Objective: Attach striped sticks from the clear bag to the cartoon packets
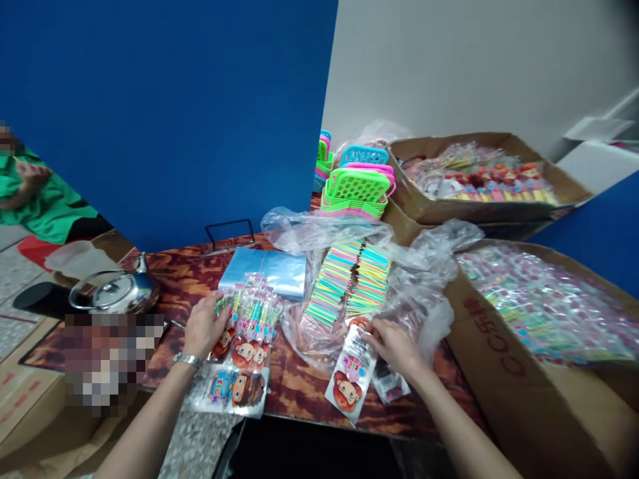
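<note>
At the lower centre of the frame, the left hand (204,326) lies over the left edge of a group of filled stick packets (255,320); its fingertips are lost among the wrappers, so I cannot tell whether they pinch one or only press on it. Right of centre, the right hand (397,342) pinches the upper end of a white printed packet (348,389) between thumb and fingers, which cover part of its lettering. The packet hangs at a tilt, a red-haired cartoon face at its lower end, partly covering a small dark packet (392,386) whose print is hard to read. Above, crumpled clear plastic (429,286) surrounds two rows of coloured sticks (324,283). A blue panel (164,113) cuts off the stacked plastic baskets (359,186) at upper centre. Glare blurs the wrapped packets (539,313) in the cardboard box at right, which the frame edge crops. At far left, a person in a green top (42,206) is cut off, and pixelation masks a patch below the steel kettle (120,293).
</note>
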A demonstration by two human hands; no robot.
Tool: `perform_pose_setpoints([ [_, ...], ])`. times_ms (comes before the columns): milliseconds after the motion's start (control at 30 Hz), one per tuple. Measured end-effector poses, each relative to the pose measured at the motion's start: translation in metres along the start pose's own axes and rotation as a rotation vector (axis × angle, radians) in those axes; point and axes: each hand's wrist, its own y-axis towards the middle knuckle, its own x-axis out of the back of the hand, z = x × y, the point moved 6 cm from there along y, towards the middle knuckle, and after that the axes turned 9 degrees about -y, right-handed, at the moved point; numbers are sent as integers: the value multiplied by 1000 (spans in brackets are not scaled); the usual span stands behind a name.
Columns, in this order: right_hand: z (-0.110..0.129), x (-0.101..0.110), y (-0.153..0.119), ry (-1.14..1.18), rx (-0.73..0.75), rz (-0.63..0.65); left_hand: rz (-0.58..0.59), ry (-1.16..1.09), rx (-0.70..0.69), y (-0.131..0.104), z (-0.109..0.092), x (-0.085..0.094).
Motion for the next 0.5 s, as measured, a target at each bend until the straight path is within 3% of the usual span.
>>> perform_pose_setpoints([
  [100,1,-3,5,119,84,-31,-106,-21,-90,0,-15,16],
  [233,2,0,5,28,111,-132,-321,-160,-258,-17,-70,40],
  [300,3,7,3,-52,109,-193,-230,-326,-339,-30,-108,32],
  [333,5,11,2,-80,116,-224,-123,-413,-375,-38,-129,22],
  [433,14,30,-5,-107,173,-306,188,-611,-406,-62,-179,-19],
  [500,22,45,-10,-11,249,-370,304,-709,-389,-73,-200,-43],
])
